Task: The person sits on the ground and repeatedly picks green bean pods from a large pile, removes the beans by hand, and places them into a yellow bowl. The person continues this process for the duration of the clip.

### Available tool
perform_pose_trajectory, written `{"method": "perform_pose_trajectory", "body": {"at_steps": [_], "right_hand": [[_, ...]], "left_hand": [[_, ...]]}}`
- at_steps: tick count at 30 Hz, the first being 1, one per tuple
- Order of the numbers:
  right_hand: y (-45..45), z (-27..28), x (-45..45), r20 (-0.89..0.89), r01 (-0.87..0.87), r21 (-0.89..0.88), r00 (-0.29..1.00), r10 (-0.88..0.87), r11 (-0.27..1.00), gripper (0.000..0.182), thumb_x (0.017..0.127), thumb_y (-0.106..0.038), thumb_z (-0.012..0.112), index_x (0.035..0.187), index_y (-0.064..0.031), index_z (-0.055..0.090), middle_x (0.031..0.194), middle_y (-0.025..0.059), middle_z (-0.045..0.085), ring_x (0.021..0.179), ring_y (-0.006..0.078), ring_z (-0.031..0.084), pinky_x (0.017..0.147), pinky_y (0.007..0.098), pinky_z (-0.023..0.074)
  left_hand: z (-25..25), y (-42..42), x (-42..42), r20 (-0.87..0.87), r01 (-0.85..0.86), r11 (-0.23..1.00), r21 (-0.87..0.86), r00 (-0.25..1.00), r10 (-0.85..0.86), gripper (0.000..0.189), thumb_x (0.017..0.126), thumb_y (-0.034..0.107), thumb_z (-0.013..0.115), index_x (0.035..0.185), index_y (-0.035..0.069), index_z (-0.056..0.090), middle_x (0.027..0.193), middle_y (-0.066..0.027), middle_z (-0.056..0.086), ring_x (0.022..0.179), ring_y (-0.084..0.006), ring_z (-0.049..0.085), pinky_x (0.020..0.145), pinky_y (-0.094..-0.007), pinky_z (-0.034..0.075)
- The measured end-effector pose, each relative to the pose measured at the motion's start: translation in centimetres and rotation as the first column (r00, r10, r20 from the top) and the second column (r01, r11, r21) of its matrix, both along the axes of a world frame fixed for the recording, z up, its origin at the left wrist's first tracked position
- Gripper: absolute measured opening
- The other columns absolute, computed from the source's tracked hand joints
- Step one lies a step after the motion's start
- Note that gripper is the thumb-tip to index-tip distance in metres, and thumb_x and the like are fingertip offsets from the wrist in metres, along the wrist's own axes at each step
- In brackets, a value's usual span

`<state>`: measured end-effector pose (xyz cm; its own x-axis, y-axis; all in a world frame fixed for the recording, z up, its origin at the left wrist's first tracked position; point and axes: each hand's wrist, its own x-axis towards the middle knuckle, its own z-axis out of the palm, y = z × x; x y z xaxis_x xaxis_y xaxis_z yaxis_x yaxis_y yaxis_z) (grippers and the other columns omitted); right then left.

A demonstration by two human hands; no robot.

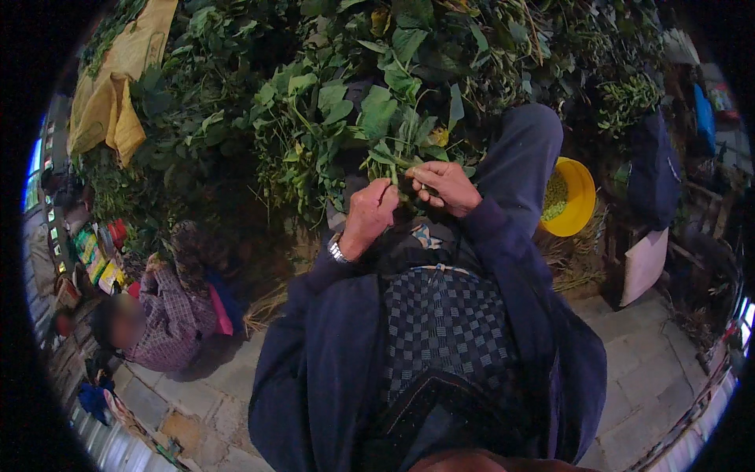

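Note:
My left hand (370, 213), with a metal-banded wristwatch (337, 248), grips part of a leafy green bean plant (377, 115) in my lap. A green pod or stem (394, 173) stands up from that fist. Close beside it on the right is my right hand (447, 187), its fingers curled and thumb and forefinger together at the edge of the plant. Something small and pale shows among its lower fingers, too small to make out. Pods (304, 183) hang from the foliage left of my hands.
Right of my knee (522, 153), a yellow bucket (581, 203) holds shelled green beans (555, 197). Uprooted plants (218, 112) are heaped ahead, with a yellow woven sack (127, 71) at the far left. Another person in a checked shirt (177, 318) sits left, on paving (206, 383).

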<state>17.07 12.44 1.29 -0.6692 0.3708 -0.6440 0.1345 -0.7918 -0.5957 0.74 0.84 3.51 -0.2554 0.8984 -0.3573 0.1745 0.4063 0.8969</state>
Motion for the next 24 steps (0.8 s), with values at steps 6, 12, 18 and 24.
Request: {"method": "perform_pose_trajectory", "body": {"at_steps": [6, 12, 18, 24], "right_hand": [[-1.6, -1.0, -1.8, 0.119, -0.019, 0.427, 0.992, -0.035, 0.904, 0.024, 0.093, -0.020, 0.061, 0.099, 0.0017, 0.068, 0.082, 0.0056, 0.065, 0.068, 0.0118, 0.060, 0.055, 0.0267, 0.0465], [-0.8, -3.3, -2.6, 0.033, -0.026, 0.688, 0.999, 0.004, 0.726, 0.025, 0.084, -0.022, 0.067, 0.094, 0.0011, 0.071, 0.086, 0.0125, 0.070, 0.080, 0.0177, 0.065, 0.072, 0.0324, 0.0512], [-0.4, -2.6, -1.8, -0.001, 0.001, 0.610, 1.000, -0.001, 0.793, 0.028, 0.077, -0.025, 0.075, 0.092, -0.0012, 0.072, 0.086, 0.0114, 0.071, 0.077, 0.0169, 0.066, 0.072, 0.0328, 0.0521], [-0.4, -0.7, -1.0, -0.028, -0.002, 0.579, 0.999, 0.022, 0.815, 0.027, 0.084, -0.014, 0.071, 0.105, 0.0042, 0.067, 0.089, 0.0095, 0.069, 0.078, 0.0135, 0.063, 0.069, 0.0297, 0.0511]], "left_hand": [[0.1, 0.8, 0.2, 0.033, 0.041, 0.999, -0.010, 0.999, -0.041, 0.020, 0.094, 0.017, 0.053, 0.084, 0.000, 0.058, 0.061, -0.0135, 0.057, 0.045, -0.0186, 0.057, 0.046, -0.0319, 0.045], [-0.5, 1.3, 0.6, -0.261, 0.085, 0.996, 0.014, 0.962, -0.078, 0.020, 0.093, 0.018, 0.054, 0.092, 0.000, 0.061, 0.069, -0.0221, 0.059, 0.053, -0.0356, 0.058, 0.053, -0.0417, 0.047], [0.7, 1.6, 0.3, 0.248, -0.022, 0.975, -0.223, 0.966, 0.078, 0.023, 0.096, 0.020, 0.050, 0.086, 0.002, 0.061, 0.063, -0.0050, 0.058, 0.043, -0.0089, 0.047, 0.037, -0.0242, 0.035], [1.5, 1.8, -0.6, 0.477, 0.016, 0.968, -0.252, 0.872, 0.109, 0.021, 0.097, 0.015, 0.048, 0.087, 0.000, 0.058, 0.061, -0.0008, 0.055, 0.040, -0.0047, 0.038, 0.033, -0.0211, 0.026]]}}
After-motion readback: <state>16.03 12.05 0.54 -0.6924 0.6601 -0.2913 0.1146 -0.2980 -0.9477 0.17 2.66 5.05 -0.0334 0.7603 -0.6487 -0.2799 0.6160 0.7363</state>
